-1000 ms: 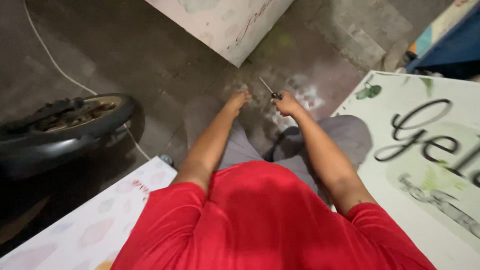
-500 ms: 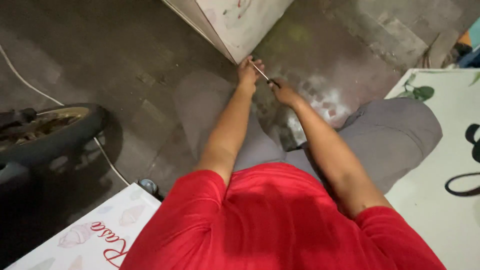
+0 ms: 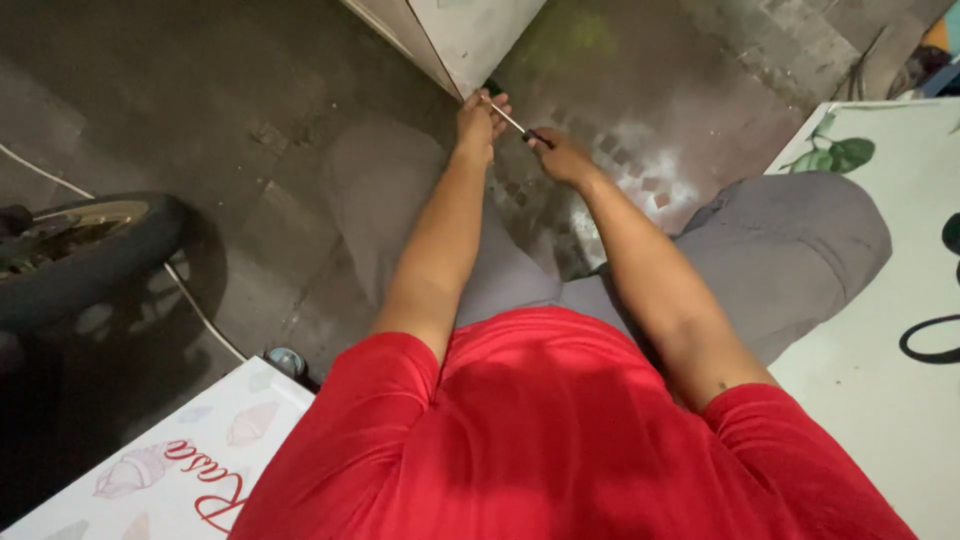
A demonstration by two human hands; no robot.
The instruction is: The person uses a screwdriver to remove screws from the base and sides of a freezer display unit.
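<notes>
Both arms are reaching fwd over grey-trousered knees to the bottom corner of the white cabinet (image 3: 470, 35) at the far edge of the floor (image 3: 200, 120). Right hand (image 3: 560, 155) is gripping the dark handle of a screwdriver (image 3: 508, 118), fist wrapped round it, thin metal shaft angling up-left twd the cabinet corner. Left hand (image 3: 478, 118) is sitting at the tip end, fingers curled and bunched at the shaft right by the corner; can't tell if it's pinching the shaft or just steadying. Tip itself is hidden behind the fingers. Hands are just beside each other, shaft bridging them. Tyre (image 3: 85, 265) is lying at the left edge w/ a white cable (image 3: 205, 320) running past it. Printed white panels are lying near-left (image 3: 170, 470) and right (image 3: 890, 400).
</notes>
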